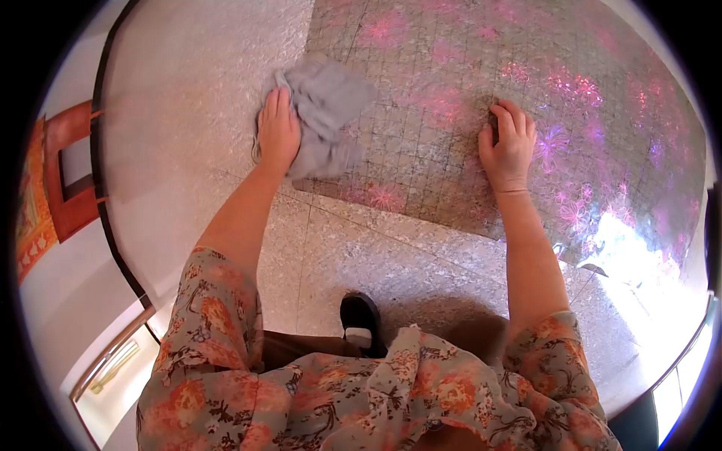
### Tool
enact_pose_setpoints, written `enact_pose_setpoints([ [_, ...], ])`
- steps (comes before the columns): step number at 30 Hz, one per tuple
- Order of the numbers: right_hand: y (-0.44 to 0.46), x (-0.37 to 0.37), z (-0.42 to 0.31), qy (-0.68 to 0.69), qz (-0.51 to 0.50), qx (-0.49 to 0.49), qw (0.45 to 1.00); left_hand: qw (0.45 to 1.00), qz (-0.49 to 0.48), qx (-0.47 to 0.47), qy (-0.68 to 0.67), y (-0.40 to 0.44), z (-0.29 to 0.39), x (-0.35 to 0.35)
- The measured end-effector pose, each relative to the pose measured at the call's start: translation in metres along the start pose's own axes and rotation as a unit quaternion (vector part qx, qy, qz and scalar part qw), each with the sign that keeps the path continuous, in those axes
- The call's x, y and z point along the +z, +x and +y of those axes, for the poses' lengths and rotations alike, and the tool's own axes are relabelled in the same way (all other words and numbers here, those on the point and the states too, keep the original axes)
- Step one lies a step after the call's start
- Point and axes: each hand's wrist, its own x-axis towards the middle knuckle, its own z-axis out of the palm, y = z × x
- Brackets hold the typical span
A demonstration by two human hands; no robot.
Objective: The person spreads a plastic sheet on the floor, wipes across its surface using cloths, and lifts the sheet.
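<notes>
Grey, soft, crumpled cloth point(331, 101), upper left-centre of frame, bunched under the left hand point(278, 137). Lies across the left edge of a glossy grey-brown sheet with a dark grid and pink and violet flower bursts point(432, 154), part on the pale speckled stone-look floor point(218, 98). Left fingers pressed together, pointing up-frame over the near side of the cloth; thumb not visible. Palm-down hold probably keeps the cloth flat and pressed down. Right hand point(511, 146), upper right-centre, rests on the sheet; fingers curled and close together, thumb bent in toward the index. Can't tell if they pinch anything; likely there to steady the sheet or prop a forward lean. Cloth looks: matte, plain, deep folds, ragged outline, right side blurred. Sheet looks: shiny, strong white glare at its lower right. Black shoe point(359, 312) below, lower centre, on the floor.
</notes>
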Motion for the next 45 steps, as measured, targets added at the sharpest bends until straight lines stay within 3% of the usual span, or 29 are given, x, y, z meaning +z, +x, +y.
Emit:
enact_pose_setpoints([
  [1, 0.0, 0.0, -0.001, 0.001, -0.002, -0.001, 1.0, 1.0, -0.001, -0.002, 0.0, 0.008, 0.008, 0.003],
  [3, 0.0, -0.001, -0.002, -0.006, -0.002, -0.002, 1.0, 0.989, -0.068, -0.126, 0.04, 0.033, 0.053, 0.002],
  [5, -0.001, 0.003, -0.001, -0.006, 0.006, -0.015, 1.0, 0.985, -0.148, -0.087, 0.017, 0.036, 0.112, -0.016],
  [7, 0.0, 0.001, 0.001, 0.004, 0.006, -0.035, 0.999, 0.999, -0.003, 0.033, -0.026, 0.005, 0.159, -0.008],
  [9, -0.001, -0.007, 0.003, 0.011, 0.002, -0.041, 0.999, 0.991, -0.029, 0.076, -0.105, -0.023, 0.212, -0.014],
  [12, -0.008, -0.007, -0.002, 0.071, 0.006, -0.003, 0.997, 0.978, -0.14, 0.094, -0.12, -0.049, 0.252, -0.024],
  [13, -0.009, -0.012, -0.005, 0.073, 0.001, 0.009, 0.997, 0.971, -0.182, 0.094, -0.123, -0.044, 0.252, -0.027],
  [15, -0.007, -0.007, -0.006, 0.104, 0.025, 0.021, 0.994, 0.98, -0.095, 0.162, -0.062, -0.046, 0.236, -0.008],
  [18, -0.006, -0.008, -0.009, 0.098, 0.033, 0.026, 0.994, 0.976, -0.081, 0.191, -0.063, -0.015, 0.23, 0.001],
  [20, -0.003, -0.004, -0.015, 0.099, 0.029, 0.022, 0.994, 0.988, -0.068, 0.125, -0.068, 0.007, 0.228, 0.004],
  [23, -0.003, -0.014, -0.014, 0.11, 0.04, 0.022, 0.993, 0.989, -0.051, 0.128, -0.06, 0.008, 0.229, 0.011],
  [26, -0.003, -0.024, -0.02, 0.235, 0.062, 0.107, 0.964, 0.989, -0.047, 0.127, -0.065, 0.006, 0.23, 0.014],
  [29, -0.013, -0.029, -0.05, 0.204, 0.027, 0.037, 0.978, 0.99, -0.047, 0.118, -0.055, -0.001, 0.227, 0.029],
  [30, -0.021, -0.025, -0.062, 0.203, 0.031, 0.036, 0.978, 0.971, -0.019, 0.083, -0.221, -0.008, 0.224, 0.053],
  [32, -0.038, -0.017, -0.08, 0.204, -0.035, -0.029, 0.978, 0.982, -0.004, 0.107, -0.156, -0.008, 0.22, 0.052],
  [35, -0.042, -0.013, -0.074, 0.21, -0.101, -0.014, 0.972, 0.988, -0.007, 0.133, -0.074, -0.004, 0.219, 0.039],
  [45, -0.046, -0.007, -0.07, 0.236, -0.043, -0.002, 0.971, 0.988, 0.003, 0.148, -0.044, -0.001, 0.216, 0.034],
])
